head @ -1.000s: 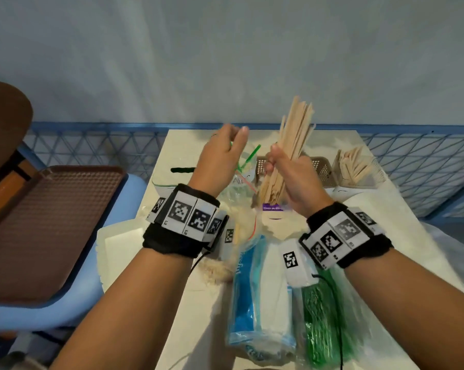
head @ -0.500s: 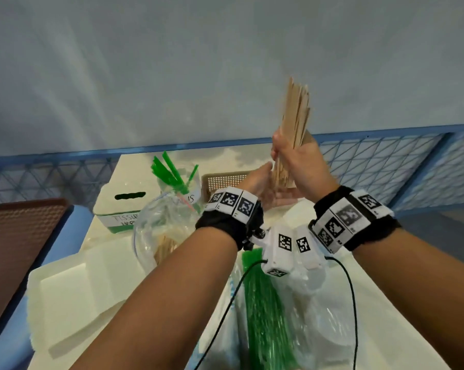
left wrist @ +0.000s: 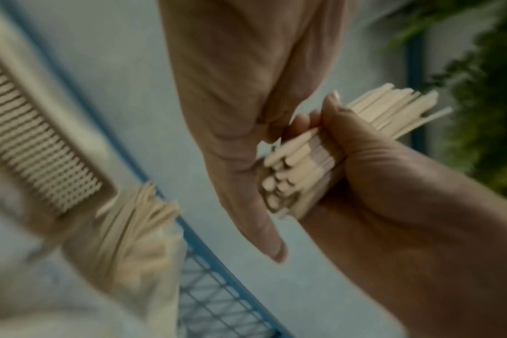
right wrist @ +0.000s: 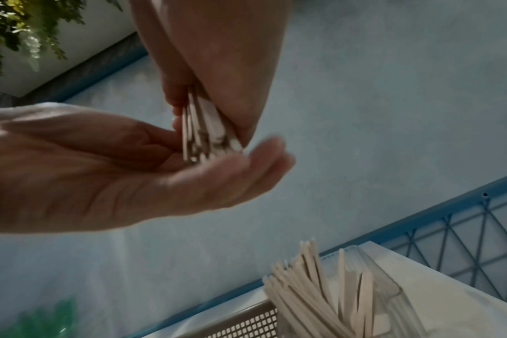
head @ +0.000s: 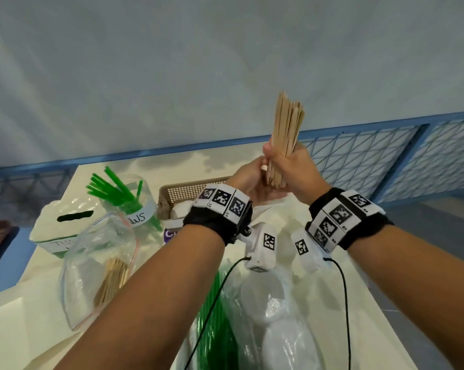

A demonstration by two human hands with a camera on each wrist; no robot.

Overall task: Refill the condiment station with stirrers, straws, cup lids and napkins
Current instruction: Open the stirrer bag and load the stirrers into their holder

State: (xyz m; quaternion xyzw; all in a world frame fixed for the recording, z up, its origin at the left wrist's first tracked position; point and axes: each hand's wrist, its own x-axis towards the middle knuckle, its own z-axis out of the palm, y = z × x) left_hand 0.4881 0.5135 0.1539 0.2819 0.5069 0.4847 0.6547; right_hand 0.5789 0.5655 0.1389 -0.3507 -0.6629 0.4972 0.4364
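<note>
My right hand (head: 284, 166) grips an upright bundle of wooden stirrers (head: 287, 124) above the back of the white table (head: 25, 321). My left hand (head: 248, 180) lies flat and open under the bundle, its palm against the lower ends of the stirrers (left wrist: 287, 173). In the right wrist view the left palm (right wrist: 107, 169) cups the stirrer ends (right wrist: 203, 137). Below them a clear holder (right wrist: 385, 297) with several stirrers (right wrist: 310, 290) stands at the table's back.
A jar of green straws (head: 124, 193), a tissue box (head: 62, 222) and a beige mesh basket (head: 182, 193) stand at the back. A zip bag with stirrers (head: 110, 276), a pack of green straws (head: 214, 329) and bagged cup lids (head: 273, 311) lie near me. A blue railing (head: 372, 156) borders the table.
My left hand let go of the zip bag and came under the bundle with a flat palm. The fanned stirrers are now squared into a tight bundle, and my view has swung right.
</note>
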